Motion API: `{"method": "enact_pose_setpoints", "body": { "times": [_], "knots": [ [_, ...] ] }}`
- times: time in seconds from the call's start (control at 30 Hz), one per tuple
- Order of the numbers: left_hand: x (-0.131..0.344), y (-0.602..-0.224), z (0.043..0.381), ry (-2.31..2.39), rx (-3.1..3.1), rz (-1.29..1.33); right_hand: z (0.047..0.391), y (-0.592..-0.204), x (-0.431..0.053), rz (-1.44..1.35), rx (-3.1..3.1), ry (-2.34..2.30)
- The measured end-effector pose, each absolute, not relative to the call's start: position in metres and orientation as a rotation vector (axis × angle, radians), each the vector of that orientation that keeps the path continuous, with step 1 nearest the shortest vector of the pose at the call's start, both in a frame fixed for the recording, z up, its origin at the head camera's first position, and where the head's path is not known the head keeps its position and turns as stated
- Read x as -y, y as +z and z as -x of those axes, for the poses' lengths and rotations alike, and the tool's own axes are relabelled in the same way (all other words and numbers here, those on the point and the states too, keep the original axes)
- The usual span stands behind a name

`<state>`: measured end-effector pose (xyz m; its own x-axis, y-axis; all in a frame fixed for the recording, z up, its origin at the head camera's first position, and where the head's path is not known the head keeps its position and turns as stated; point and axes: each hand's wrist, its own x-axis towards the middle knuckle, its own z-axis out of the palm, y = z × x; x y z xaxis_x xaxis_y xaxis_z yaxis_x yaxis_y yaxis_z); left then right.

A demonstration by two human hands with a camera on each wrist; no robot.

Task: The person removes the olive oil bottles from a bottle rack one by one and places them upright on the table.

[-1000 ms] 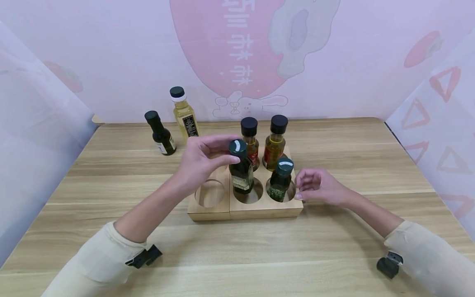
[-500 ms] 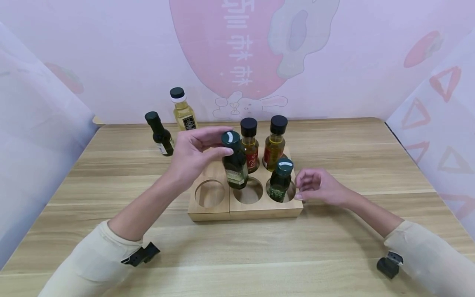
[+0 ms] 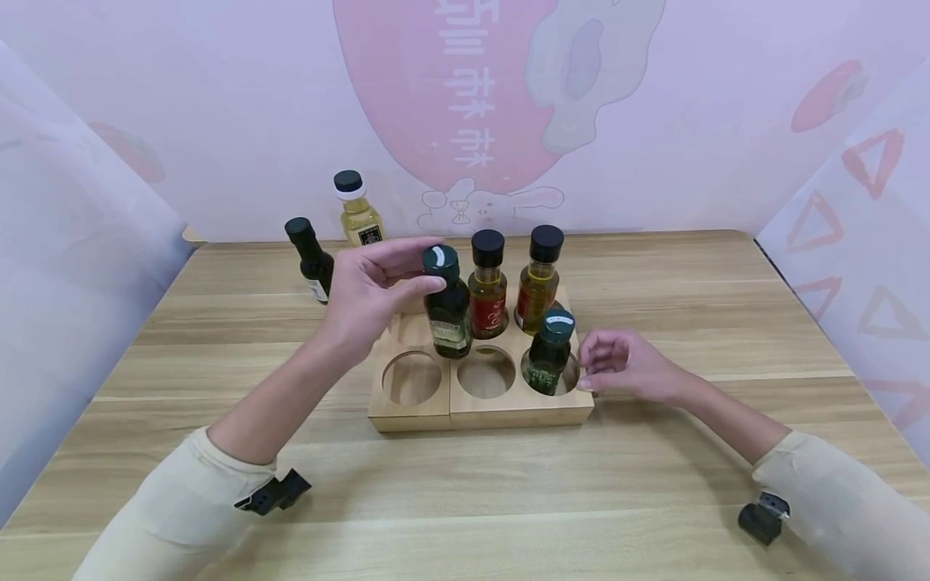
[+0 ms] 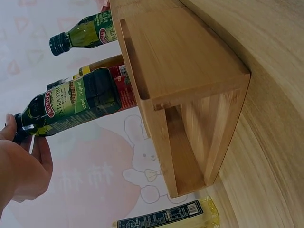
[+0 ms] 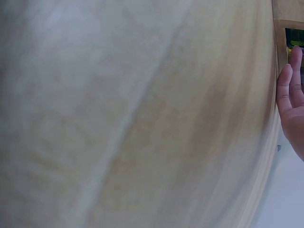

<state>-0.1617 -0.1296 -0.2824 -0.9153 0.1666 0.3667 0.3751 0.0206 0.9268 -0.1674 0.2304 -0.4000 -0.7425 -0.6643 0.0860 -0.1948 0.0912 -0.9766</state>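
Note:
In the head view my left hand (image 3: 363, 294) pinches a dark green olive oil bottle (image 3: 448, 321) by its cap and neck. The left wrist view shows that bottle (image 4: 71, 104) tilted and raised out of the wooden rack (image 4: 185, 52), its base close over the top. Just below it in the head view is the front-middle round hole of the rack (image 3: 523, 415). My right hand (image 3: 632, 367) stays at the rack's right side, fingers loosely bent, beside a second olive oil bottle (image 3: 548, 355) that leans in the front-right hole.
Two black-capped bottles, a reddish-labelled one (image 3: 488, 294) and a golden one (image 3: 538, 286), stand in the rack's back row. Behind my left hand are a small dark bottle (image 3: 312, 258) and a pale yellow bottle (image 3: 359, 214). A printed cloth (image 3: 654, 161) hangs behind the table (image 3: 465, 500).
My left hand has lifted the olive oil bottle out of the front-middle hole and carried it up, left and toward the back. The right hand has stayed put.

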Motion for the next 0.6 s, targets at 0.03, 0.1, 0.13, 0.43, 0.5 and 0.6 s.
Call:
{"method": "enact_pose_setpoints", "body": {
  "times": [0.03, 0.1, 0.13, 0.43, 0.5, 0.6],
  "knots": [
    [0.1299, -0.2822, 0.1626, -2.023, 2.122, 0.562, 0.1675, -0.4001, -0.2304, 0.845, -1.997, -1.692],
    [0.1306, -0.2817, 0.1640, -2.035, 2.116, 0.535, 0.1675, -0.4001, -0.2303, 0.845, -1.994, -1.694],
    [0.1311, -0.2815, 0.1648, -2.040, 2.114, 0.521, 0.1674, -0.4002, -0.2302, 0.846, -1.993, -1.695],
    [0.1349, -0.2803, 0.1692, -2.046, 2.112, 0.461, 0.1666, -0.3990, -0.2293, 0.848, -1.995, -1.695],
    [0.1358, -0.2804, 0.1702, -2.053, 2.107, 0.459, 0.1666, -0.3991, -0.2292, 0.846, -1.995, -1.694],
    [0.1368, -0.2804, 0.1717, -2.065, 2.092, 0.459, 0.1668, -0.3998, -0.2293, 0.851, -1.994, -1.693]
  ]
}}
